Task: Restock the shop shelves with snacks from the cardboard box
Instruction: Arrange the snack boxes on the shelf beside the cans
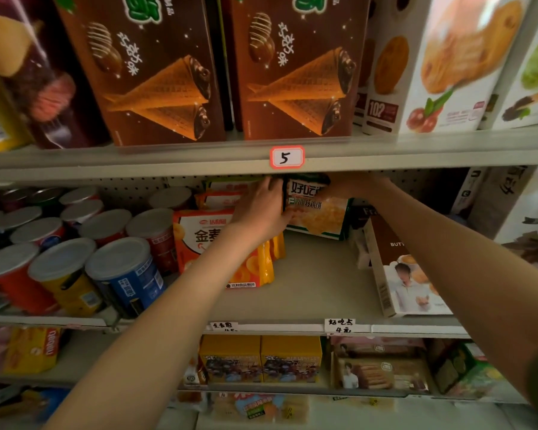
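Observation:
Both my arms reach into the middle shelf [317, 283]. A green-edged biscuit pack [319, 211] with black lettering stands upright at the back of that shelf. My left hand [261, 209] grips its left edge, fingers curled round the side. My right hand [351, 184] holds the pack's top right corner, partly hidden under the shelf lip above. Orange snack packs [199, 240] stand in a row just left of it, behind my left wrist. The cardboard box is out of view.
Round snack cans [75, 252] fill the shelf's left side. A brown-and-white box [398, 274] lies tilted at the right. Large chocolate cone boxes [295, 66] stand on the shelf above, over a tag marked 5 [287, 157]. Yellow boxes [261, 358] sit below.

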